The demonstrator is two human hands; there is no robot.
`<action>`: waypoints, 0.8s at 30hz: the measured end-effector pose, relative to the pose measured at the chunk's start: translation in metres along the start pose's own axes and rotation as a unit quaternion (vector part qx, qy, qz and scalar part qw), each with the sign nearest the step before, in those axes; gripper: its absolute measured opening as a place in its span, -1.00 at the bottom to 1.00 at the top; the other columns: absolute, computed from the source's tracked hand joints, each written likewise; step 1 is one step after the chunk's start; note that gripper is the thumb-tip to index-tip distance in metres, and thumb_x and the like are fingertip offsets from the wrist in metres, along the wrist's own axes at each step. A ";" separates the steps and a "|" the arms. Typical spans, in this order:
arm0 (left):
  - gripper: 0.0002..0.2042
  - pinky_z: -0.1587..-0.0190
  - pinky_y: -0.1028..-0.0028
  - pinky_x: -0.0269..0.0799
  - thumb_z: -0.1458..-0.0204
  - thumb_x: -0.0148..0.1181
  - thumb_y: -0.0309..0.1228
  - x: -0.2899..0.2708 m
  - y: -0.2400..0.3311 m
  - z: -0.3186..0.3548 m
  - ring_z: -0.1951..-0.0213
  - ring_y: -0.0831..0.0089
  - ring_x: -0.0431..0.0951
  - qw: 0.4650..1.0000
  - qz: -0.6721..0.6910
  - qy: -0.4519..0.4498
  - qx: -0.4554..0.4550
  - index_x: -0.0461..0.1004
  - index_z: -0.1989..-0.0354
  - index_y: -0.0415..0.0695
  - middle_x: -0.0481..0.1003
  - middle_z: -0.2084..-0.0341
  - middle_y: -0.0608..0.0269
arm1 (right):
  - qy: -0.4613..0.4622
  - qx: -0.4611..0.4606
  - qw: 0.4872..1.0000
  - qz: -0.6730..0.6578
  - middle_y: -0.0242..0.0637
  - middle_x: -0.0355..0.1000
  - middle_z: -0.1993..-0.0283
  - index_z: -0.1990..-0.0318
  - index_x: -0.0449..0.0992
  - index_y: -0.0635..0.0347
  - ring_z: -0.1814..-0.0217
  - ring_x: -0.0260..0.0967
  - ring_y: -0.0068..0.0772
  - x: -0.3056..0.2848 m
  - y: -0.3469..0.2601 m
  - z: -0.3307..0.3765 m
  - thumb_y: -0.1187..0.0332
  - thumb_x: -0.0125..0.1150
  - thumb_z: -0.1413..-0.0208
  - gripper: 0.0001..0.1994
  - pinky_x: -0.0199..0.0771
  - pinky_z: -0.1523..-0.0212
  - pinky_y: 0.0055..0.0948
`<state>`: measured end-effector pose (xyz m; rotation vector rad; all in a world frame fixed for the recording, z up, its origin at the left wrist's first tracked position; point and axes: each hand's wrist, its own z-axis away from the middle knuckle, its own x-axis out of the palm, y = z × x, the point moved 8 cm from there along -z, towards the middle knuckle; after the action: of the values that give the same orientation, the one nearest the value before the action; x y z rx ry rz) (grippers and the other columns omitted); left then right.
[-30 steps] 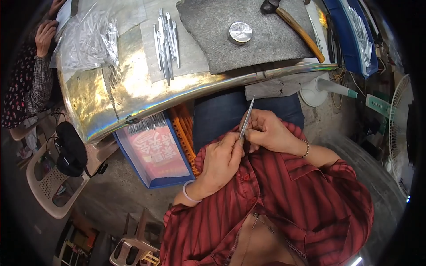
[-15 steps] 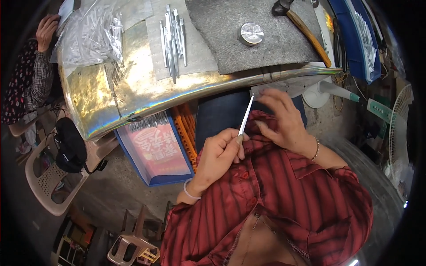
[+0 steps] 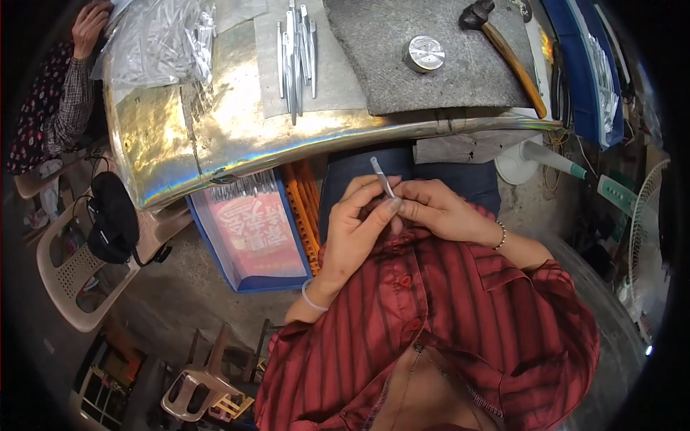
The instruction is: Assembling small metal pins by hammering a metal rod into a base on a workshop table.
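In front of my chest, my left hand [image 3: 357, 223] is closed around a slim silver metal piece [image 3: 379, 171]. Its flat end, with what looks like a small hole, points up and away from me. My right hand [image 3: 447, 210] meets the left one, thumb and fingers pinched at the lower part of the same piece; the fingers hide that end. Beyond my hands, several similar slim tapered metal pieces [image 3: 291, 65] lie in a loose bunch on the table [image 3: 237, 122].
A round metal block [image 3: 424, 54] and a wooden-handled hammer [image 3: 512, 61] lie on a grey mat [image 3: 388, 93]. A plastic bag of metal pieces [image 3: 154, 50] sits left, near another person's hand [image 3: 90, 29]. Below are a blue-rimmed bin [image 3: 251, 237] and chair [image 3: 72, 287]; a fan [image 3: 647, 230] stands right.
The metal piece has been turned end for end, its pointed end now hidden in my fingers. My right hand has come in from open and apart to pinch it beside my left.
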<state>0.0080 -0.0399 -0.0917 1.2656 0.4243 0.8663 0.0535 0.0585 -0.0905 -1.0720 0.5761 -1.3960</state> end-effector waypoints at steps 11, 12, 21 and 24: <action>-0.83 0.39 0.68 0.38 -0.14 0.00 -0.44 0.008 -0.026 0.011 0.43 0.65 0.48 0.984 0.120 -0.017 -0.128 0.42 0.22 -0.30 0.50 0.55 0.29 | 0.057 -0.051 0.995 -0.056 -0.45 0.34 0.34 0.25 0.44 0.32 0.41 0.20 -0.76 -0.017 -0.008 -0.013 0.37 0.09 -0.12 -0.83 0.21 0.43 -0.71; -0.82 0.37 0.66 0.39 -0.15 -0.02 -0.44 0.011 -0.028 0.012 0.43 0.61 0.49 0.979 0.143 -0.027 -0.146 0.42 0.21 -0.31 0.50 0.53 0.26 | 0.057 -0.050 0.995 -0.057 -0.45 0.34 0.34 0.25 0.44 0.32 0.41 0.20 -0.76 -0.017 -0.010 -0.015 0.37 0.09 -0.12 -0.83 0.21 0.43 -0.71; -0.84 0.40 0.65 0.43 -0.14 -0.02 -0.47 0.013 -0.032 0.021 0.47 0.60 0.52 0.971 0.146 -0.040 -0.183 0.44 0.24 -0.29 0.51 0.55 0.26 | 0.075 0.034 0.992 -0.096 -0.49 0.34 0.39 0.16 0.41 0.29 0.46 0.24 -0.80 -0.018 0.004 -0.010 0.41 0.07 -0.12 -0.83 0.22 0.53 -0.77; -0.85 0.43 0.66 0.43 -0.12 -0.01 -0.48 0.010 -0.028 0.020 0.51 0.62 0.52 0.981 0.094 -0.030 -0.170 0.45 0.29 -0.30 0.52 0.59 0.27 | 0.070 0.052 0.991 -0.103 -0.46 0.35 0.35 0.19 0.39 0.29 0.40 0.27 -0.78 -0.015 0.010 -0.006 0.48 0.08 -0.09 -0.85 0.25 0.50 -0.76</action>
<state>0.0380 -0.0465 -0.1109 1.0213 0.1012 1.0088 0.0508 0.0693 -0.1055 -0.9760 0.4984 -1.6736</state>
